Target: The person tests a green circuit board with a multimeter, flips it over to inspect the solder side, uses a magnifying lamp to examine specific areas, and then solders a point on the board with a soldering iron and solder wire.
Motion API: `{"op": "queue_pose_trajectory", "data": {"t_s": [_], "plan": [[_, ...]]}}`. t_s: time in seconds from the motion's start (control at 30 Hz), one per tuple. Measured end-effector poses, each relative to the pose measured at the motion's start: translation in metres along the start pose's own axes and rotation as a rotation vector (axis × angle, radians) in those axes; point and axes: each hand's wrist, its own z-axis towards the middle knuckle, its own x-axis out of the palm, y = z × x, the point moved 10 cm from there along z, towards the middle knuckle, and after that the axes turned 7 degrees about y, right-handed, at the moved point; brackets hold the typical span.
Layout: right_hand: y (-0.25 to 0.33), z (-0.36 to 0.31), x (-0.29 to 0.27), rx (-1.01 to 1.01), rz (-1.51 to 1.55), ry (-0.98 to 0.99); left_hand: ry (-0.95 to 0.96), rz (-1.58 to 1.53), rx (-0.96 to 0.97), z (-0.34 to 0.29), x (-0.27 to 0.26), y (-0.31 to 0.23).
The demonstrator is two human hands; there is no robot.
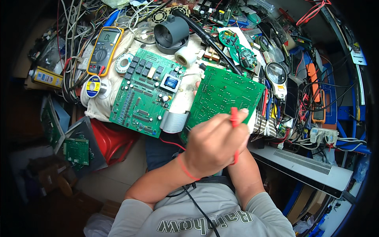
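Green printed circuit board (pixel 227 89), solder side up: raised at a tilt in front of the person's chest, right of the relay board. Judged the main item under work.

Left hand (pixel 215 140): fingers drawn together in a pen-like hold on a red test probe (pixel 234 118), above the near part of the raised board. Probe tip not discernible; contact with a joint cannot be told.

Right hand (pixel 197 84): mostly hidden behind board and left hand; a little skin shows at the board's left edge. Judged to support it from beneath; how far the fingers are closed cannot be told.

Yellow-cased digital multimeter (pixel 103 55): upper left, display lit, red plug in its lower end.

Relay board (pixel 138 103), component side up: on pale cloth, bearing black relays and a blue transformer (pixel 171 83). Grey ribbon cable (pixel 174 121) at its lower right corner, reaching toward the raised board.

Sundries: blue-and-yellow labelled solder spool (pixel 93 87), below the meter; white tape roll (pixel 185 56), between the boards; white-framed magnifier (pixel 275 74), to the right.

Step in hand, by judgement: electrical probing of solder joints. Next move calls for a steady board, the tip set squarely on one joint, and a glance across at the meter.
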Motion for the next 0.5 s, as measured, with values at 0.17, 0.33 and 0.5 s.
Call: {"op": "queue_pose_trajectory", "data": {"t_s": [0.17, 0.33, 0.5], "plan": [[0.013, 0.014, -0.023, -0.167, -0.343, -0.181, -0.085, -0.285, -0.307, -0.025, -0.062, 0.039], [0.013, 0.017, -0.015, -0.214, -0.268, -0.072, -0.305, -0.568, -0.554, -0.057, -0.115, 0.106], [0.014, 0.017, -0.011, -0.225, -0.230, -0.027, -0.357, -0.656, -0.678, -0.080, -0.122, 0.160]]}}
